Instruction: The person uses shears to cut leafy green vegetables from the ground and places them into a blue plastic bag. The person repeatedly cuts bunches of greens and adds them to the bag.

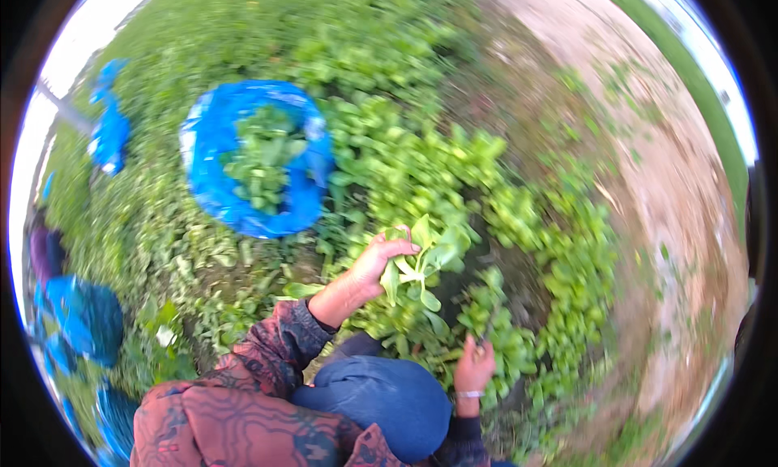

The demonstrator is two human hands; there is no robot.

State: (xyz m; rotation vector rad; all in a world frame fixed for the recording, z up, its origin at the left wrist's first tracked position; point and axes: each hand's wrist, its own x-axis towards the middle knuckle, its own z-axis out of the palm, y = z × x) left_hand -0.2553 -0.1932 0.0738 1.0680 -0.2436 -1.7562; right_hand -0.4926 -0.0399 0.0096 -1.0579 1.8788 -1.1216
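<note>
My left hand (372,268) grips a small bunch of leafy greens (434,254), its pale stems and broad leaves pointing right. Lower and to the right, my right hand (474,370) is closed around a thin, dark tool (489,324), perhaps a knife; blur and leaves hide most of its length. Low green plants (510,351) surround that hand. Between my arms is my bent knee in blue trousers (380,400). Beyond my left hand stands an open blue plastic bag (203,181) with cut greens (264,157) inside.
A leafy crop bed (413,163) spreads ahead, bordered on the right by a bare dirt path (668,181). More blue plastic bags (91,318) lie at the left, with another blue bag (110,133) farther up. A partly visible person in purple (44,251) is at the left rim.
</note>
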